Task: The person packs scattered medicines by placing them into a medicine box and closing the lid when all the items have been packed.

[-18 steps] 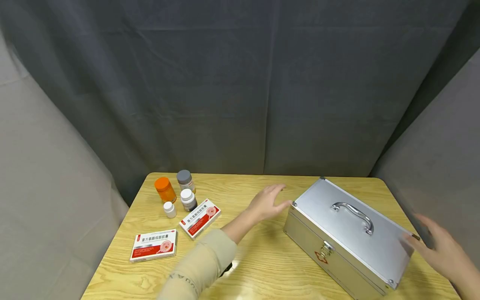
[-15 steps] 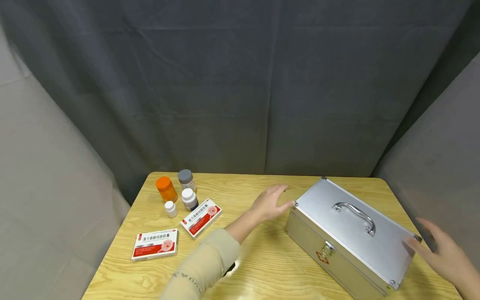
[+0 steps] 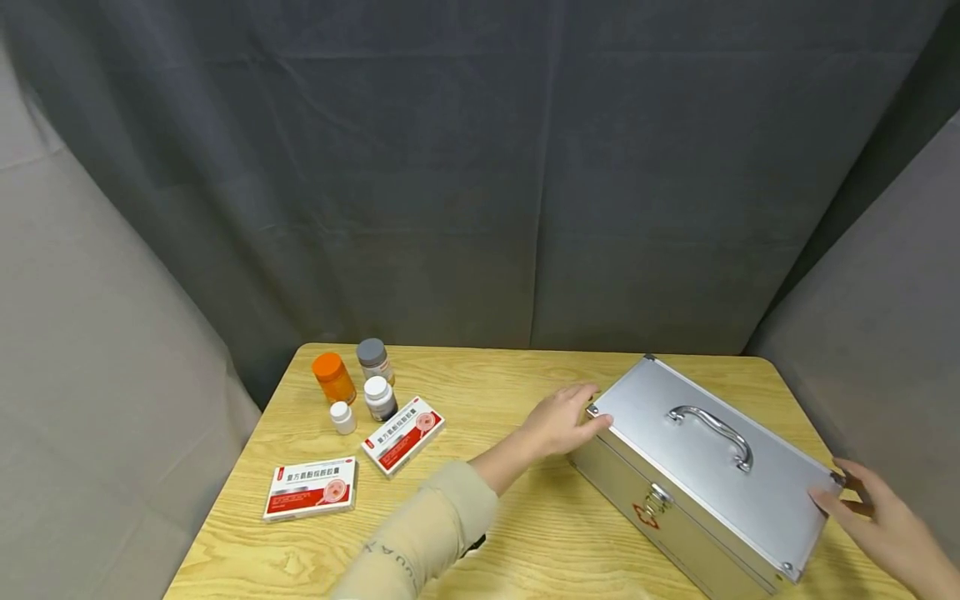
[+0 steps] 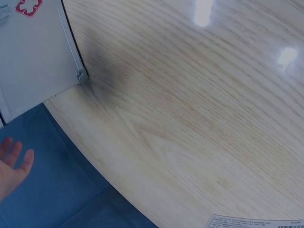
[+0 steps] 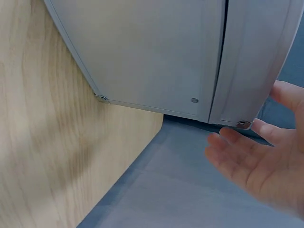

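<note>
A silver metal first-aid box [image 3: 697, 467] with its lid down stands at the right of the table. On its lid is a chrome handle [image 3: 711, 435]; a latch [image 3: 658, 496] and a red cross emblem [image 4: 28, 6] mark its front. My left hand [image 3: 558, 421] is at the lid's left corner, thumb over the top edge, fingers extended towards the rear. At the opposite end, my right hand [image 3: 877, 517] has its thumb by the lid's top and its fingers loosely bent around the corner. The right wrist view shows that hand [image 5: 266, 147] close beside the lid corner.
Two red-and-white medicine boxes lie at left, a straight one [image 3: 311, 489] and an angled one [image 3: 402, 435]. Behind them stand an orange bottle [image 3: 333, 379], a grey-capped bottle [image 3: 374, 361], a white-capped dark bottle [image 3: 380, 398] and a small white bottle [image 3: 342, 417]. Grey curtains [image 3: 450, 183] surround the table.
My left hand has moved right to the box lid's left corner. My right hand has come in slightly at the right corner, its fingers bending more. The box has stayed in place.
</note>
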Action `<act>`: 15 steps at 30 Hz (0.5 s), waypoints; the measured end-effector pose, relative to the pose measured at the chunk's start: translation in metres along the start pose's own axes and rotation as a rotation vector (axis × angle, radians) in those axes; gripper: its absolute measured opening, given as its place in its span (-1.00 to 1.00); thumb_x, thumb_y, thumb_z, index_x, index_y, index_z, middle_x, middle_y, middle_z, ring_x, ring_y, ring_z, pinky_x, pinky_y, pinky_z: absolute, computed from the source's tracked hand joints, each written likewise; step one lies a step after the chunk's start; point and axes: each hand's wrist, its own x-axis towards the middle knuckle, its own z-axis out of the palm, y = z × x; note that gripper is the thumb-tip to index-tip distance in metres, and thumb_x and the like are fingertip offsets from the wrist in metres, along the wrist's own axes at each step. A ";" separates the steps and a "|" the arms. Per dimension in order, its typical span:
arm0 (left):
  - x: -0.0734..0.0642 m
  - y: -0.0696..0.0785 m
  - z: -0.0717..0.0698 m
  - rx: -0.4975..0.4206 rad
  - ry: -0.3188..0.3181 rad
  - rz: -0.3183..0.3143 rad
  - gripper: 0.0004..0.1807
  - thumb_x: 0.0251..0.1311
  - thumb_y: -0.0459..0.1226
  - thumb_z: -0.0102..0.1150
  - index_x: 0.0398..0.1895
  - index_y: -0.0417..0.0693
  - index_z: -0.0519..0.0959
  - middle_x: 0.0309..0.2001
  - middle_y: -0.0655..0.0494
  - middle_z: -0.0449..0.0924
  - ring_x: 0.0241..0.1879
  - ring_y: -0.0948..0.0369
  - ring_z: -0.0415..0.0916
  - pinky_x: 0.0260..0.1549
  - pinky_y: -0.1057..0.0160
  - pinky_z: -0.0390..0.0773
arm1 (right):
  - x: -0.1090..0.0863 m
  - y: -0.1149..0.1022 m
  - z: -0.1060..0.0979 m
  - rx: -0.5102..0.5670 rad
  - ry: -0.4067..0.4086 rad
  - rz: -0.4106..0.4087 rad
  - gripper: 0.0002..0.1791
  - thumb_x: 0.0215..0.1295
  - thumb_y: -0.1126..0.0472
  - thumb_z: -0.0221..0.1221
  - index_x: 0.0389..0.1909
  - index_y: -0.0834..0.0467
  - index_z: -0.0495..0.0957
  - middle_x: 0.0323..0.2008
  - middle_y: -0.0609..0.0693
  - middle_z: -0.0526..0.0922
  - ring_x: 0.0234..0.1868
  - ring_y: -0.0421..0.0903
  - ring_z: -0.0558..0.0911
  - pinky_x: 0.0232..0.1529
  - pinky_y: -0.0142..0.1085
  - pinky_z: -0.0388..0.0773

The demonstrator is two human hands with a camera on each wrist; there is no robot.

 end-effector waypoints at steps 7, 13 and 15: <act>0.001 0.003 0.007 -0.019 0.006 -0.020 -0.31 0.27 0.21 -0.35 0.32 0.02 0.20 0.29 0.11 0.26 0.26 0.19 0.22 0.17 0.24 0.27 | -0.001 -0.001 0.004 0.061 -0.033 0.064 -0.17 0.39 -0.04 -0.14 0.21 0.65 -0.16 0.04 0.59 0.11 -0.03 0.44 0.24 -0.31 -0.02 0.47; 0.000 0.003 0.011 -0.114 -0.019 -0.029 -0.29 0.28 0.21 -0.37 0.35 -0.01 0.15 0.31 0.09 0.22 0.28 0.18 0.19 0.19 0.25 0.23 | -0.004 -0.002 0.007 0.150 -0.044 0.099 -0.17 0.40 -0.02 -0.16 0.23 0.63 -0.24 0.05 0.59 0.06 -0.05 0.48 0.25 -0.41 -0.17 0.57; 0.000 0.003 0.012 -0.152 -0.029 -0.033 -0.29 0.29 0.20 -0.38 0.36 -0.03 0.12 0.32 0.08 0.20 0.28 0.18 0.18 0.20 0.26 0.21 | -0.004 -0.001 0.008 0.165 -0.043 0.102 -0.17 0.40 -0.02 -0.15 0.23 0.62 -0.24 0.06 0.59 0.05 -0.06 0.47 0.25 -0.43 -0.22 0.57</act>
